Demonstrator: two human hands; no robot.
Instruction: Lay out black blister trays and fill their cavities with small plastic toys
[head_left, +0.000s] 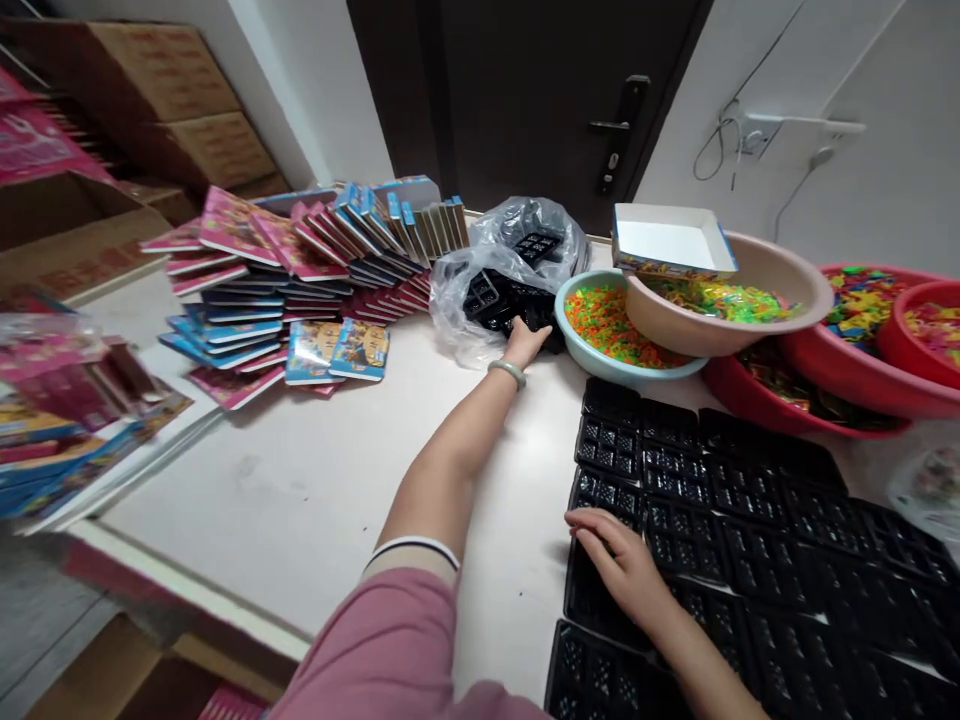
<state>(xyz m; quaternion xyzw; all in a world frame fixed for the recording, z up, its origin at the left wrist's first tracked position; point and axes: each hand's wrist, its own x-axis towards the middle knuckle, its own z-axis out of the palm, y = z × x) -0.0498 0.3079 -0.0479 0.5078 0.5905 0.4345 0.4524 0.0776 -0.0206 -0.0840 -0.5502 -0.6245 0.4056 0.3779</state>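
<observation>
My left hand (527, 342) reaches forward to a clear plastic bag (459, 305) of black molded trays (495, 298). Its thumb and fingers close on a black tray at the bag's mouth; some fingertips are hidden among the trays. A pale bangle (508, 374) circles the left wrist. On the right, my right hand (619, 562) hovers over or rests on the laid-out black trays (679, 535), fingers loosely bent and apart, holding nothing. These trays lie side by side in rows, with small pocketed compartments facing up.
Stacks of pink and blue boxes (259, 270) stand back left on the white table (300, 490). A light-blue basin (636, 370), a beige basin (720, 335) and red basins (847, 365) hold small colorful pieces. An open box lid (671, 240) sits on the beige basin. Behind is a dark door (510, 110).
</observation>
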